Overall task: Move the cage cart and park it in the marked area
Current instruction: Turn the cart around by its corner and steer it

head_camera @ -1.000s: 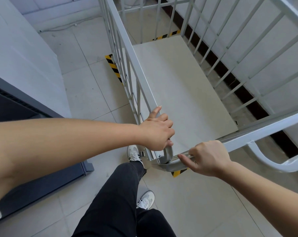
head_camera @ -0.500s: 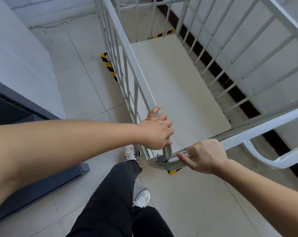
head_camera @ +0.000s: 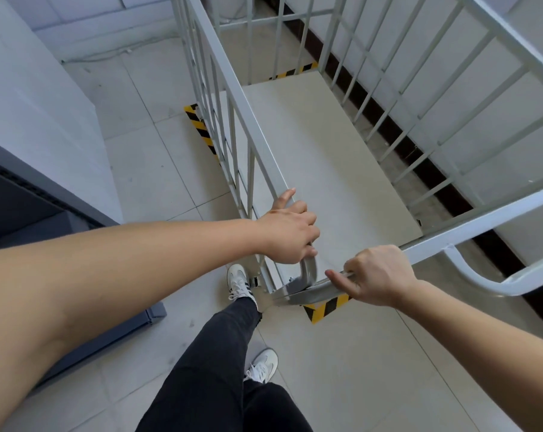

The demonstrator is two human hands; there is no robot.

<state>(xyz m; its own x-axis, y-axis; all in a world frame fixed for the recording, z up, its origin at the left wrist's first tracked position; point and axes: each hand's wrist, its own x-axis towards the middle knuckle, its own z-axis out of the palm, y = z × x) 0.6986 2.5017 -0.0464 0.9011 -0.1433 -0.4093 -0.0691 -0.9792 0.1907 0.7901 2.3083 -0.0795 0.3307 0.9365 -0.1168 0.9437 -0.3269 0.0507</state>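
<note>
Fingers of left hand (head_camera: 290,233) wrapped over the cage cart (head_camera: 335,169) side rail at its near corner; right hand (head_camera: 377,275) clamped on the rear top rail. Cart platform sits over yellow-black floor tape (head_camera: 327,305), corners showing at three edges. White sneaker (head_camera: 239,280) beside the near caster

Pale square floor tiles (head_camera: 157,169) run under even, bright light. A white wall (head_camera: 39,98) stands at left above a dark grey cabinet (head_camera: 30,213); a white wall with dark skirting (head_camera: 398,132) lines the right.
</note>
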